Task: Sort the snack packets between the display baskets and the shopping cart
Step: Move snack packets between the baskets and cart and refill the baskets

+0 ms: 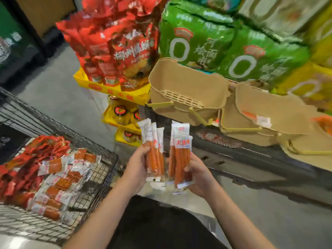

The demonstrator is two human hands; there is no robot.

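Two fans of orange stick packets, one bundle (154, 155) pinched in the left hand (136, 169) and the other bundle (180, 159) in the right hand (199, 177), are held upright between the shopping cart (100, 177) and the tan display baskets (186, 90). Each grip is closed around its packets. Squaring both fans into one neat stack before lowering them flat into the chosen basket would likely stop any slipping.

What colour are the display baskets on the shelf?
Tan, like cardboard, with yellowish edging on the display baskets; seen in the head view.
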